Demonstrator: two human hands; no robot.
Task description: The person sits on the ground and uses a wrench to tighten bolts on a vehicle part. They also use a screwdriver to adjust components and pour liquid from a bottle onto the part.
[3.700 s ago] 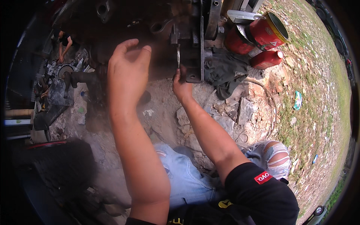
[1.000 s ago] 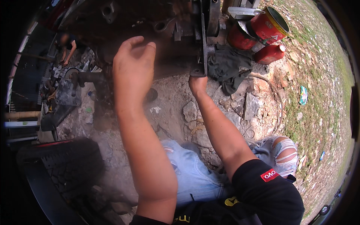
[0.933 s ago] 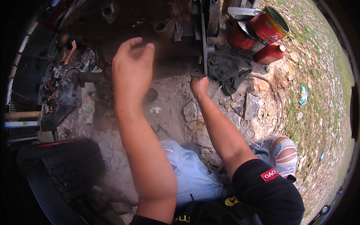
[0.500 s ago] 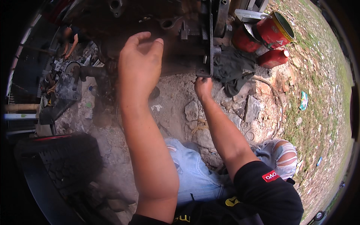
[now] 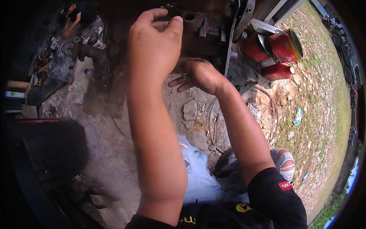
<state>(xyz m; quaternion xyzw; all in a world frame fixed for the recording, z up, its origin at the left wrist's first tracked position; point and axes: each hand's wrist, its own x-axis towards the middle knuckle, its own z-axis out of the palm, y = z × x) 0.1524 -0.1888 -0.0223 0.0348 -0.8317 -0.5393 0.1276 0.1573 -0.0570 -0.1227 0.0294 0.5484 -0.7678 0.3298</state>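
A dark, greasy metal engine block (image 5: 213, 49) fills the upper middle. My left hand (image 5: 155, 47) is raised against its front, back of the hand toward me. Its thumb and forefinger curve apart with nothing seen between them; the other fingers are hidden. Lower and to the right, my right hand (image 5: 202, 76) is bent at the wrist near the block's lower edge. Its fingers stretch loosely to the left, spread, and hold nothing I can see. A small ring-like piece shows at one finger. A flat upright metal plate (image 5: 231, 42) stands on the block's right side.
Red buckets (image 5: 284, 45) and a red jug (image 5: 277, 71) stand at the right, beside dark cloth (image 5: 244, 70). A thin cable (image 5: 275, 105) loops over rocky ground. A large tyre (image 5: 49, 149) lies lower left. Another person (image 5: 78, 17) works among metal parts at the far left.
My right hand has left the foot of the upright plate and moved left, its fingers now spread. My left hand keeps its curved shape against the block. The whole view has shifted slightly.
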